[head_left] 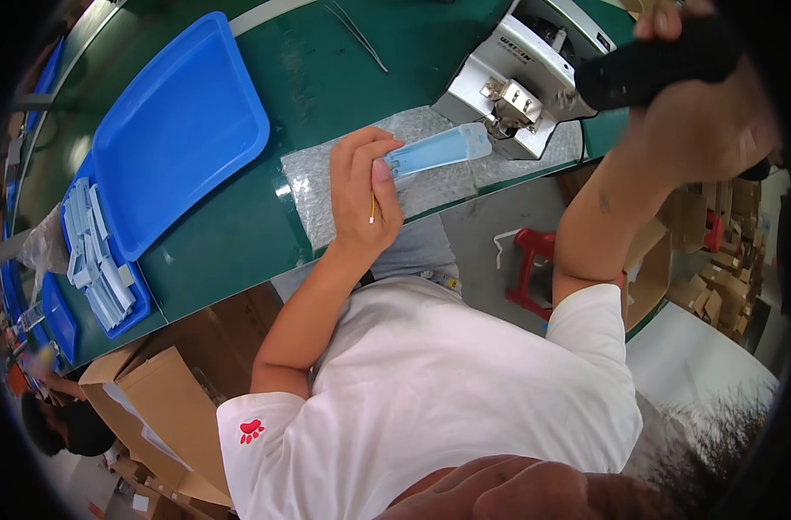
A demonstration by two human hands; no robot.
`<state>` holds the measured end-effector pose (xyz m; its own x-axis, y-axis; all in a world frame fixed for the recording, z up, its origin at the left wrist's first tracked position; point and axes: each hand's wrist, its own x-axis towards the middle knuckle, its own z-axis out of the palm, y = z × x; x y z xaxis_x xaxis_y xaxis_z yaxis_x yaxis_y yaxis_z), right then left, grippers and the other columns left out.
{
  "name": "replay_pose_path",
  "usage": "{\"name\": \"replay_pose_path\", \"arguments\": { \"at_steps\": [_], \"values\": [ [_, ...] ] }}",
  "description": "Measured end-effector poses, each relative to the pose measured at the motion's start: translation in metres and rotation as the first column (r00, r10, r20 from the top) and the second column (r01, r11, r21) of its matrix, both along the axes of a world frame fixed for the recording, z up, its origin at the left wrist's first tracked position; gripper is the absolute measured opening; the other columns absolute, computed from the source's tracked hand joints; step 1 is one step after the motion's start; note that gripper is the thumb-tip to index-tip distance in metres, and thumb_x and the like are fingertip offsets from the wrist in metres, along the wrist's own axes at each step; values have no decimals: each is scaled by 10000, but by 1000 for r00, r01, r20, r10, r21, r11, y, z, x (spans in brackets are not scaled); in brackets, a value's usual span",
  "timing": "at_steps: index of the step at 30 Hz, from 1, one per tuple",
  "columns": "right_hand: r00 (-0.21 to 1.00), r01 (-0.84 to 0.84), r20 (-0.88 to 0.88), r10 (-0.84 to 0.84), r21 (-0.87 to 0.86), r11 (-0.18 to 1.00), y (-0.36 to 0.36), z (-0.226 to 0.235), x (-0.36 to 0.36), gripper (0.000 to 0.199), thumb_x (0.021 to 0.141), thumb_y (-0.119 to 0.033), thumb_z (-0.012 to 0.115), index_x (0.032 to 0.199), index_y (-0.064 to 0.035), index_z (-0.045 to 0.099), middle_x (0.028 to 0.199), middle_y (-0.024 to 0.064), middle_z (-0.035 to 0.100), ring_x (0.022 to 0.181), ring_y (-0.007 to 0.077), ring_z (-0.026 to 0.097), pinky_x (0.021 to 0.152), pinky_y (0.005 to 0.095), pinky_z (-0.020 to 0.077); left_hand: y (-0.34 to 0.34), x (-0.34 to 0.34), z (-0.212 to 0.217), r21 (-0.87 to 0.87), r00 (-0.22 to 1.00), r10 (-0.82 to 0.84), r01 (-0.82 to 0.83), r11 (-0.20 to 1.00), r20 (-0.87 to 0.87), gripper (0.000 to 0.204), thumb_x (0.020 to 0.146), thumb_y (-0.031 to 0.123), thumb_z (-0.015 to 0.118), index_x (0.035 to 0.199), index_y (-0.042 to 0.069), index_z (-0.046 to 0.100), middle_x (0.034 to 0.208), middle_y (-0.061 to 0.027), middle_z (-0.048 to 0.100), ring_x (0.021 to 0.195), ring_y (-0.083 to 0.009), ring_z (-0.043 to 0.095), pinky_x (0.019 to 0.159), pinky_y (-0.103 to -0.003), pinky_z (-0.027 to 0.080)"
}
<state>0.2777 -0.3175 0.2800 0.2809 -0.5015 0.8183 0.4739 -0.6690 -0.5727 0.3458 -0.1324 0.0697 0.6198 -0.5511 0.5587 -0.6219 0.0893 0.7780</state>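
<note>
While the left hand [365, 195] pinches the near end of a pale blue plastic strip [439, 149] between thumb and fingers, the strip's far tip points into the metal clamp [510, 100] on the front of a grey bench machine [521, 74]; holding it by the tail seems to keep the fingers away from the clamp and the tip steady. A thin stick with a white tip [372, 208] pokes out below the same hand. The strip lies over a sheet of bubble wrap [313, 186] spread on the green table [239, 234], likely as a soft pad under the part. Higher up, the right hand [703, 121] is wrapped firmly round a black handle [655, 65] beside the machine, the fingers curled tight about it, a grip suited to pulling or pressing a lever.

Left of the work, a large blue tray [179, 130] lies with nothing in it. Beside it, a smaller blue tray [136, 312] holds a stack of similar pale strips [97, 260], laid side by side. Another blue tray [59, 321] sits further left. Under the table edge stands a cardboard box [166, 407], and a red stool [534, 269] sits on the floor.
</note>
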Motion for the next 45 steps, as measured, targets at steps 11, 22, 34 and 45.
{"name": "replay_pose_path", "arguments": {
  "at_steps": [11,22,34,45],
  "values": [
    [941,-336,156,300,325,884,-9,-16,-35,540,909,-463,612,1193,-17,504,952,126,566,672,167,535,583,302,450,2,0,-1,-1,1000,9,-9,1000,1,180,937,-15,510,1061,7,639,1118,-157,607,1009,-326,569,893,-405,460],
    [982,-186,89,167,290,939,-2,-29,-12,621,892,-559,594,1152,-3,505,958,122,552,673,170,528,580,305,443,3,2,-2,24,1000,6,-6,1000,20,241,1014,43,412,1099,3,635,1153,-162,612,1038,-306,579,927,-376,455],
    [983,-179,95,158,278,944,8,-36,-13,719,873,-664,575,1107,12,505,963,118,537,675,173,520,577,309,436,2,3,-1,-23,1000,0,0,1000,-12,168,936,-16,507,1042,3,635,1103,-156,607,995,-328,569,883,-414,455],
    [851,-506,340,400,328,798,20,-47,-10,859,861,-771,551,1082,59,526,958,148,581,671,252,579,580,383,490,3,2,5,20,999,-36,37,999,-13,224,1019,36,408,1069,-4,623,1107,-176,614,998,-331,592,919,-384,460]
  ]
}}
